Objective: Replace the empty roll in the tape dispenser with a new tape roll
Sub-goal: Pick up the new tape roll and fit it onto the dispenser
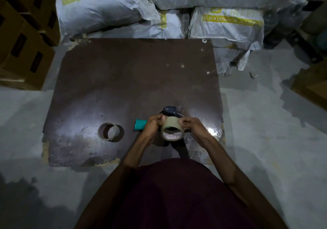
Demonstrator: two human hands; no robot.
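A new tape roll (172,131), pale and glossy, is held upright above the near part of a dark brown board (123,80). My left hand (154,124) pinches its left upper edge and my right hand (190,125) pinches its right upper edge. Behind the roll lies the tape dispenser (169,111) with a black head and a teal handle (140,124); my hands hide most of it. The empty cardboard core (110,131) lies on the board to the left, apart from my hands.
The board rests on a grey concrete floor (265,122). White woven sacks (159,7) are stacked behind it. Brown cartons (23,39) stand at the left, another carton (311,81) at the right. A crumpled shiny scrap (213,131) lies near the board's right edge.
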